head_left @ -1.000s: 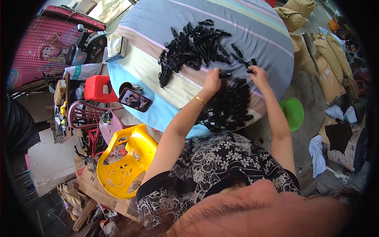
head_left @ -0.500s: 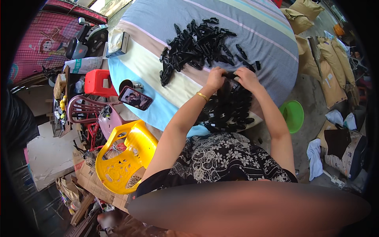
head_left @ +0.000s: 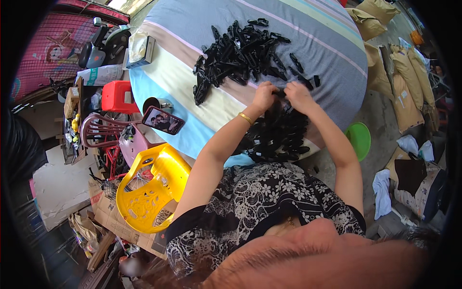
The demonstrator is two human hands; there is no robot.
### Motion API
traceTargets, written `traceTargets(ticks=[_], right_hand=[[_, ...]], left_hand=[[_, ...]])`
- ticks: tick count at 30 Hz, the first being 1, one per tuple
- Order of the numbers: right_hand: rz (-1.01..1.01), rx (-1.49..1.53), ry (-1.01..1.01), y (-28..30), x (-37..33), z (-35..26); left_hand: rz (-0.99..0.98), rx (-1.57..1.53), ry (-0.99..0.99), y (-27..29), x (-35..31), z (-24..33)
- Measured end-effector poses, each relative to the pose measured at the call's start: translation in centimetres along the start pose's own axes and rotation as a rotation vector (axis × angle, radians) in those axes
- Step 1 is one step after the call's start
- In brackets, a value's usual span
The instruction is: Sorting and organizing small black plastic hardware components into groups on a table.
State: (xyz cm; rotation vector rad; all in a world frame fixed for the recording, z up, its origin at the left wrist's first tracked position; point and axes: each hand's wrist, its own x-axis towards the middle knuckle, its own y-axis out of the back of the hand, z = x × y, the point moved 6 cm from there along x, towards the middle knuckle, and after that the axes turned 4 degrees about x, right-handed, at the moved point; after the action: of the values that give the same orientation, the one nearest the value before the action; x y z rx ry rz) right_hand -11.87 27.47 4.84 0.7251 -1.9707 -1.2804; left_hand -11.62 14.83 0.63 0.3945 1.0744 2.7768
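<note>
My left hand (head_left: pixel 265 96) and my right hand (head_left: pixel 299 98) meet over the striped cloth on the round table (head_left: pixel 192 91). Their fingers are pinched around a small black plastic part (head_left: pixel 280 93), mostly covered by the fingertips, so its exact kind is unclear. Just below my wrists, a dense heap of black plastic parts (head_left: pixel 276 137) lies at the table's near edge. Farther off, a looser pile of similar long black pieces (head_left: pixel 240 55) spreads out. A few single pieces (head_left: pixel 296 62) lie right of that pile, beyond my right hand.
Left on the table are a propped phone (head_left: pixel 163 120), a metal cup (head_left: pixel 165 103) and a tissue box (head_left: pixel 141 53). A yellow chair (head_left: pixel 168 176) and red stool (head_left: pixel 113 94) stand left of it. A green basin (head_left: pixel 359 139) and brown sacks (head_left: pixel 404 98) are on the right.
My hands stay close together at the same spot, with the right fingers shifted slightly. The whole view has tilted a little; the piles look the same.
</note>
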Motion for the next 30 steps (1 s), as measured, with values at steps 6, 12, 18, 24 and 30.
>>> traceTargets(ticks=[6,12,18,24,30], right_hand=[[-0.079,0.215,-0.17,0.8,-0.2,0.4],[0.43,0.005,-0.611,4.2,-5.5,9.1],[0.182,0.048,-0.654,2.8,-6.2,9.8],[0.382,0.169,-0.663,4.3,-6.3,7.0],[0.292,0.14,-0.39,2.8,-1.8,1.8]], left_hand=[[-0.155,0.024,-0.142,-0.2,-0.2,-0.2],[0.019,0.48,-0.279,4.8,3.1,3.6],[-0.061,0.866,-0.414,3.2,3.7,1.8],[-0.159,0.157,-0.229,0.0,2.0,1.3],[-0.109,0.053,-0.161,-0.6,2.1,1.8]])
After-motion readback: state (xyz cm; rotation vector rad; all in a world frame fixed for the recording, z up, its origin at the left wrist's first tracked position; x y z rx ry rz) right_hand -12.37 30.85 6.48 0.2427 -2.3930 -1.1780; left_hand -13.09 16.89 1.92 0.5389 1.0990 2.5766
